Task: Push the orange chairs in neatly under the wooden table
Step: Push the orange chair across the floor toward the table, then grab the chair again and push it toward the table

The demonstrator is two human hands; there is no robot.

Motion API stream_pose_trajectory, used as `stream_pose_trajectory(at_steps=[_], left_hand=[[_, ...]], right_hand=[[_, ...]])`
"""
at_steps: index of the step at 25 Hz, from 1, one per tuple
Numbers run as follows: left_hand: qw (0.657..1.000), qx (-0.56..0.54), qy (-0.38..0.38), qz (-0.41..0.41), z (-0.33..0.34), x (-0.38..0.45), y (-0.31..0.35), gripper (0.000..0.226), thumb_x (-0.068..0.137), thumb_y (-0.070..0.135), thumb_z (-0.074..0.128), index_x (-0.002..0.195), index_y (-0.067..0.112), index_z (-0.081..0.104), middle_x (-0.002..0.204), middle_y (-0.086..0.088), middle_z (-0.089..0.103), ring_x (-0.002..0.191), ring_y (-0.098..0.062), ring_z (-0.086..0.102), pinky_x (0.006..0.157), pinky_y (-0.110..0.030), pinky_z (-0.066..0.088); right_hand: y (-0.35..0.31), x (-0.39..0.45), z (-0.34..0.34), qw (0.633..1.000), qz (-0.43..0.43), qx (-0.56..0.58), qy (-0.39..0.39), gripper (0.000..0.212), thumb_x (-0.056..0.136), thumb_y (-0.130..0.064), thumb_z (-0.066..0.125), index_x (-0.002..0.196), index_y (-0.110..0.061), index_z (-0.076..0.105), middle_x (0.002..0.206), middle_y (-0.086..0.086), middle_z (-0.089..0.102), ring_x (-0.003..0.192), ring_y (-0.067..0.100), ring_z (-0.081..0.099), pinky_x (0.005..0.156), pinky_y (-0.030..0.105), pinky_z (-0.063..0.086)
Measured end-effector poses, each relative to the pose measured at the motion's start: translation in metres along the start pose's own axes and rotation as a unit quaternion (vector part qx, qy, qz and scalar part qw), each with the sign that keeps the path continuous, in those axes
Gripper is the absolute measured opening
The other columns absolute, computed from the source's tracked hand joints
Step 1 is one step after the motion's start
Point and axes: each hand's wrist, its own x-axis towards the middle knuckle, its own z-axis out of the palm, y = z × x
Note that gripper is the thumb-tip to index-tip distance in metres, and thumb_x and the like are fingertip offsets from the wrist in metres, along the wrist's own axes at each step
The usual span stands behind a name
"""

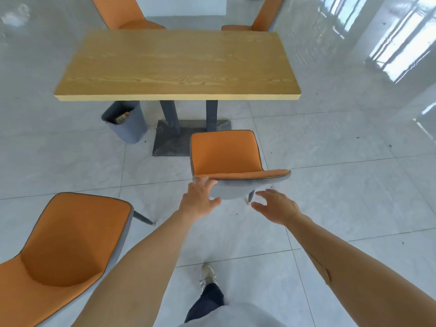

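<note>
A wooden table (179,64) on dark legs stands ahead of me. An orange chair (225,152) with a grey back shell faces it, its seat short of the table's near edge. My left hand (200,197) touches the left end of that chair's backrest top, fingers spread. My right hand (276,205) hovers open just behind the backrest, apart from it. A second orange chair (68,241) stands at the lower left, away from the table and turned at an angle. Two more orange chairs (122,13) (264,17) sit at the table's far side.
A grey waste bin (128,123) with some litter stands under the table's left part, beside the dark base plate (169,142). Glossy pale floor tiles (342,185) spread all round. My foot (207,274) is planted behind the near chair.
</note>
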Motion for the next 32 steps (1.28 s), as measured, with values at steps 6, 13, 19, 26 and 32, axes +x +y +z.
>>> stream_pose_trajectory(at_steps=[6,13,19,26,32], left_hand=[[0.992,-0.089,0.008,-0.084,-0.011,-0.107,-0.053,0.061,0.089,0.056,0.054,0.140,0.023,0.049,0.148,-0.006,0.044,0.140,-0.026,0.032,0.110,-0.047,0.035],[0.955,-0.183,0.131,-0.194,-0.033,-0.304,-0.135,0.064,0.086,0.061,0.054,0.137,0.023,0.052,0.147,-0.002,0.047,0.135,-0.022,0.042,0.108,-0.044,0.039],[0.904,-0.186,0.250,-0.292,-0.047,-0.464,-0.213,0.054,0.085,0.057,0.058,0.129,0.026,0.058,0.139,0.001,0.054,0.121,-0.016,0.051,0.098,-0.038,0.046],[0.856,-0.159,0.300,-0.389,-0.053,-0.638,-0.324,0.048,0.088,0.059,0.056,0.129,0.035,0.055,0.141,0.005,0.051,0.135,-0.017,0.035,0.107,-0.044,0.037],[0.828,-0.173,0.301,-0.440,-0.053,-0.747,-0.419,0.051,0.088,0.061,0.055,0.131,0.035,0.054,0.141,0.002,0.051,0.134,-0.020,0.038,0.106,-0.044,0.037]], right_hand=[[-0.047,-0.049,0.011,0.994,-0.105,-0.012,0.003,0.053,0.092,-0.059,0.047,0.136,-0.030,0.051,0.134,-0.002,0.059,0.120,0.021,0.054,0.094,0.039,0.047],[-0.181,-0.118,0.057,0.958,-0.278,-0.068,-0.010,0.052,0.091,-0.061,0.048,0.134,-0.032,0.053,0.135,0.000,0.057,0.118,0.024,0.056,0.094,0.040,0.047],[-0.315,-0.201,0.123,0.895,-0.439,-0.080,-0.018,0.051,0.091,-0.061,0.047,0.130,-0.029,0.058,0.130,-0.007,0.062,0.114,0.015,0.058,0.090,0.037,0.050],[-0.479,-0.307,0.230,0.834,-0.536,-0.109,-0.070,0.050,0.092,-0.060,0.046,0.127,-0.027,0.059,0.123,-0.008,0.063,0.109,0.015,0.060,0.086,0.036,0.052],[-0.591,-0.370,0.299,0.826,-0.551,-0.090,-0.079,0.054,0.093,-0.057,0.049,0.136,-0.025,0.052,0.141,-0.003,0.053,0.125,0.016,0.052,0.089,0.027,0.040]])
